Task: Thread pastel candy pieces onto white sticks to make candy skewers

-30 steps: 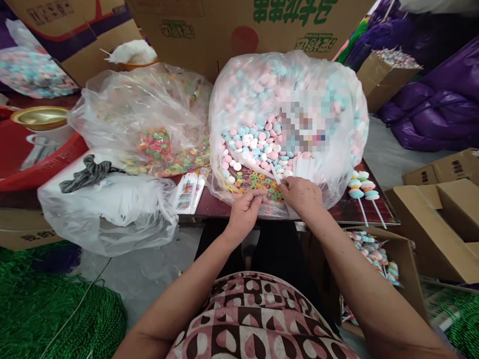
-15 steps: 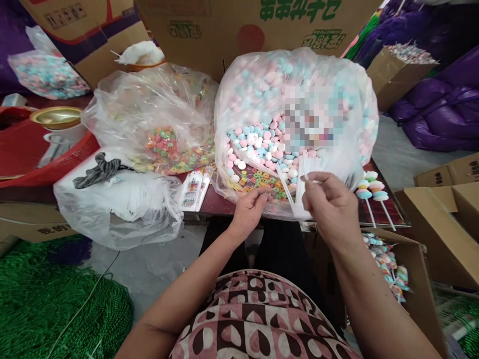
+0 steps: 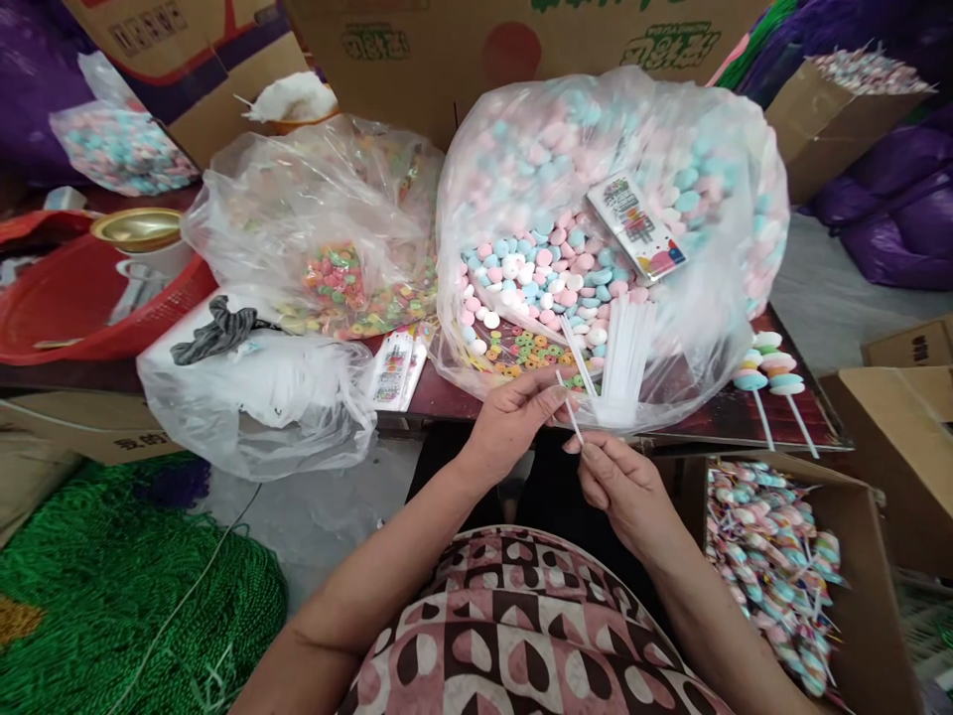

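Note:
My right hand (image 3: pixel 621 487) pinches a thin white stick (image 3: pixel 570 411) near its lower end, in front of my lap. My left hand (image 3: pixel 513 417) has its fingers closed at the stick's upper end, pinching something small I cannot make out. Just beyond them lies a big clear bag of pink, blue and white candies (image 3: pixel 596 199), open at the front. A bundle of white sticks (image 3: pixel 626 348) and small coloured ring candies (image 3: pixel 530 353) lie inside its mouth.
A second clear bag of coloured ring candies (image 3: pixel 328 248) lies to the left, with a white bag (image 3: pixel 253 397) below it and a red basket (image 3: pixel 81 308) beyond. Finished candy sticks (image 3: pixel 766 372) lie on the table's right end. A cardboard box of finished sticks (image 3: pixel 781 556) stands at lower right.
My right hand drew one white stick out of the bundle and came down toward my lap. My left hand met the stick's tip. The view shifted slightly.

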`<control>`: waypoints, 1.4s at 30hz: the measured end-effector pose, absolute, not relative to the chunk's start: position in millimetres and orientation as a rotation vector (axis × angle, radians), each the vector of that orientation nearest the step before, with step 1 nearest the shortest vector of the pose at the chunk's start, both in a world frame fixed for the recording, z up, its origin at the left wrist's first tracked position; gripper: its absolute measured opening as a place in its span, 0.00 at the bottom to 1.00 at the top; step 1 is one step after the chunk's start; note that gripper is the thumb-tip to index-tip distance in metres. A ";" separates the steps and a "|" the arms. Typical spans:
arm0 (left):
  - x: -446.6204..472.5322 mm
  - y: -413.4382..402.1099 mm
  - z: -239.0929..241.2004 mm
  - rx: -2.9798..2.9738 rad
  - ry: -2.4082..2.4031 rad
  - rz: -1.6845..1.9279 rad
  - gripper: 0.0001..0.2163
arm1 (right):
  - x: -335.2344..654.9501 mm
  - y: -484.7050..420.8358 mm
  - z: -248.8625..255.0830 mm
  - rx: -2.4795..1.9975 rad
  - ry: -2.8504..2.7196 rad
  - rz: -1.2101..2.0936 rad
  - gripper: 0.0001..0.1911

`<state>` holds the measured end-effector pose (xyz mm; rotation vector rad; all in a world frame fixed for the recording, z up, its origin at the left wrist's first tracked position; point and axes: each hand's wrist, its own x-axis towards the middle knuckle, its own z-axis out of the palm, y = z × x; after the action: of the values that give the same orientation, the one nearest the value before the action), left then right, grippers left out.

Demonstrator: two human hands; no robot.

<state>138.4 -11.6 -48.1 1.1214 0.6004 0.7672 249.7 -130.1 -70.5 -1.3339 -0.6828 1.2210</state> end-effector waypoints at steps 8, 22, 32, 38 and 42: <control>139.9 -9.7 -46.6 1.122 0.620 0.739 0.16 | 247.2 -132.0 -73.4 -1.302 -0.564 1.242 0.16; 138.5 23.0 -41.3 1.823 0.786 0.655 0.15 | 255.6 -129.5 -53.1 -1.404 -0.555 1.260 0.19; 113.2 98.9 -46.6 2.895 1.220 -0.141 0.13 | 277.9 -97.9 -40.8 -1.572 -0.707 0.995 0.23; 100.3 86.2 -43.6 2.834 1.189 -0.072 0.10 | 287.9 -58.4 -30.0 -1.876 -1.132 0.745 0.21; 90.2 76.5 -44.8 2.721 1.173 -0.007 0.09 | 274.5 -23.5 -23.9 -2.070 -1.521 0.567 0.18</control>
<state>90.2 76.5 -44.8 2.7208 1.1733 -0.0065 274.5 -23.5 -23.9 -2.0700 -1.5206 0.5671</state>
